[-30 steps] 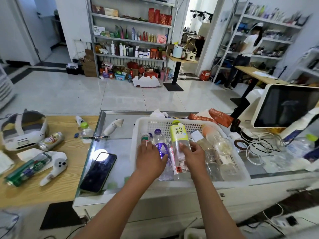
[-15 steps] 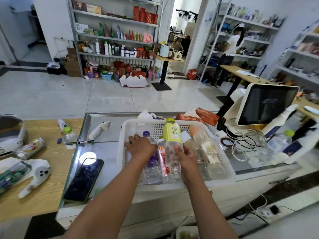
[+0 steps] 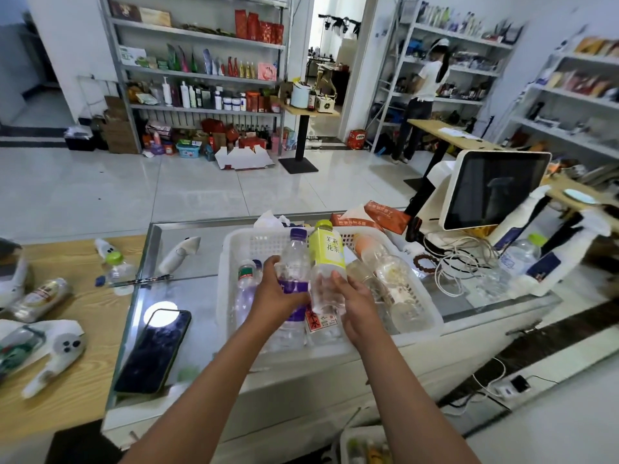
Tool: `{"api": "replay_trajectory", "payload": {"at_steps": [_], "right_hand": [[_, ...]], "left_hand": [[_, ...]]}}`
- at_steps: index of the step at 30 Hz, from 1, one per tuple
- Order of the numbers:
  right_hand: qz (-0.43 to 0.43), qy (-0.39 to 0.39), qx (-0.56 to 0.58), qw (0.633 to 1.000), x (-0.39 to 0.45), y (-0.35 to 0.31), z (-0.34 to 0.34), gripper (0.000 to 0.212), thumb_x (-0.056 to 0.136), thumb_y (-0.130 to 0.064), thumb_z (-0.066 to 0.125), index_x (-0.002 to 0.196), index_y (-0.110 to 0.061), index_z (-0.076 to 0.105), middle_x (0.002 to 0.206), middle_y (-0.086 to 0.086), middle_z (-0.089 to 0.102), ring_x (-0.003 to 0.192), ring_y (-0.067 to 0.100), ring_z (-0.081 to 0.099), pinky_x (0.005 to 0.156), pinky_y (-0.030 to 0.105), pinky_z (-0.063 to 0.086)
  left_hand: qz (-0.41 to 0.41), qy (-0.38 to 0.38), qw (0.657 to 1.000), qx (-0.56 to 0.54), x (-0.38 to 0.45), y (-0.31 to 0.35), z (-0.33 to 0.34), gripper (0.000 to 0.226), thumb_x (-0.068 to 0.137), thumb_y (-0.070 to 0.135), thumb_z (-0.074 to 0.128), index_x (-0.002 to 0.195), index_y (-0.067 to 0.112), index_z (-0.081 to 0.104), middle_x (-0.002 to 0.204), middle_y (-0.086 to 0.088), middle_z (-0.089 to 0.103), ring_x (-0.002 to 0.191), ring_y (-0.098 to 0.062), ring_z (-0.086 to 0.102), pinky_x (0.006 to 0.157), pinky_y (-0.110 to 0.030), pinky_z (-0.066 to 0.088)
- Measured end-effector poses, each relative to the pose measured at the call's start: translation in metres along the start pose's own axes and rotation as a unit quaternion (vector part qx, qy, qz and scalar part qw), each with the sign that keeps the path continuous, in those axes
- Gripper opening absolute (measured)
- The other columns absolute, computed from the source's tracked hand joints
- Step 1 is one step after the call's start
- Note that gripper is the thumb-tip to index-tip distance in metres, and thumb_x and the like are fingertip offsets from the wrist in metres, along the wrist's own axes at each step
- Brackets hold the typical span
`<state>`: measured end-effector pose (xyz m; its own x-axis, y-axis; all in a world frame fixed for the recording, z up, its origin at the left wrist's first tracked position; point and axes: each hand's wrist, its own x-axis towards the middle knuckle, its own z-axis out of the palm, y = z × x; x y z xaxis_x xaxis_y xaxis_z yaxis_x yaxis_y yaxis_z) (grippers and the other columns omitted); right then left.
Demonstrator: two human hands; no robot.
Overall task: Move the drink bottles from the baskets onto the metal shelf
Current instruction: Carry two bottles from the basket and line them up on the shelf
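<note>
A white plastic basket [image 3: 432, 316] sits on the glass counter in front of me, with several drink bottles lying in it. My left hand [image 3: 276, 294] grips a clear bottle with a purple cap and label [image 3: 295, 259], raised upright above the basket. My right hand [image 3: 356, 299] holds a bottle with a yellow-green label and cap [image 3: 326, 252] by its clear lower part, also lifted. A green-capped bottle [image 3: 246, 279], a red-labelled bottle [image 3: 318, 321] and clear bottles [image 3: 392, 279] remain in the basket. A metal shelf [image 3: 201, 75] stands against the far wall.
A phone [image 3: 154, 349] lies on the counter at the left. A can [image 3: 38, 298] and a small bottle [image 3: 115, 266] rest on the wooden table. A screen [image 3: 492, 189] and cables [image 3: 459, 259] stand to the right. A person stands at the far right shelves.
Both hands have closed round bottles and lifted them upright out of the basket. The view has shifted to the right and slightly closer.
</note>
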<state>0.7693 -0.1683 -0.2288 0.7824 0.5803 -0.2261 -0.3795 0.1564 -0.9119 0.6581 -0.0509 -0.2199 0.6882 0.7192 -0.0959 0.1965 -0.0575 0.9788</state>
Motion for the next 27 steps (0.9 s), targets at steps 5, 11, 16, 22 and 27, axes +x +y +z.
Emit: {"api": "replay_trajectory", "payload": {"at_steps": [5, 11, 16, 22, 27], "right_hand": [[0.004, 0.001, -0.017, 1.000, 0.000, 0.000, -0.001, 0.020, 0.087, -0.017, 0.071, 0.106, -0.009, 0.069, 0.099, 0.011, 0.075, 0.084, 0.026, 0.070, 0.073, 0.037, 0.055], [0.032, -0.044, -0.074, 0.996, -0.007, -0.022, -0.007, 0.041, 0.076, -0.012, 0.075, 0.114, -0.001, 0.065, 0.116, 0.023, 0.069, 0.100, 0.033, 0.068, 0.095, 0.052, 0.053], [0.006, 0.002, -0.139, 0.990, -0.024, -0.034, -0.007, 0.055, 0.069, -0.005, 0.086, 0.118, 0.001, 0.062, 0.109, 0.020, 0.072, 0.103, 0.037, 0.070, 0.095, 0.054, 0.053], [-0.077, 0.030, -0.131, 0.988, -0.059, -0.025, -0.005, 0.039, 0.068, -0.002, 0.083, 0.106, -0.001, 0.071, 0.101, 0.016, 0.074, 0.094, 0.034, 0.069, 0.086, 0.042, 0.056], [-0.091, 0.093, -0.025, 0.991, -0.086, -0.032, -0.010, 0.040, 0.079, 0.007, 0.072, 0.118, 0.002, 0.064, 0.106, 0.018, 0.073, 0.095, 0.034, 0.071, 0.088, 0.046, 0.057]], "left_hand": [[-0.036, -0.100, 0.987, 0.121, 0.002, 0.003, -0.013, 0.076, 0.067, 0.004, 0.081, 0.130, 0.010, 0.038, 0.096, -0.001, 0.062, 0.078, -0.009, 0.059, 0.053, -0.016, 0.043], [0.009, -0.119, 0.983, 0.142, -0.002, 0.004, -0.020, 0.092, 0.067, 0.014, 0.086, 0.141, 0.014, 0.031, 0.108, 0.003, 0.061, 0.090, -0.013, 0.060, 0.070, -0.023, 0.050], [0.058, -0.047, 0.994, 0.083, -0.013, 0.014, -0.020, 0.105, 0.054, 0.022, 0.093, 0.143, 0.026, 0.037, 0.118, 0.000, 0.062, 0.092, -0.010, 0.063, 0.072, -0.022, 0.054], [0.130, -0.030, 0.991, 0.005, -0.024, 0.064, -0.016, 0.089, 0.057, 0.021, 0.093, 0.132, 0.033, 0.047, 0.103, 0.014, 0.062, 0.084, 0.005, 0.062, 0.068, -0.018, 0.054], [0.131, -0.039, 0.991, 0.003, -0.042, 0.080, -0.013, 0.070, 0.055, 0.022, 0.093, 0.113, 0.024, 0.054, 0.101, 0.012, 0.064, 0.086, 0.003, 0.062, 0.062, -0.009, 0.048]]}}
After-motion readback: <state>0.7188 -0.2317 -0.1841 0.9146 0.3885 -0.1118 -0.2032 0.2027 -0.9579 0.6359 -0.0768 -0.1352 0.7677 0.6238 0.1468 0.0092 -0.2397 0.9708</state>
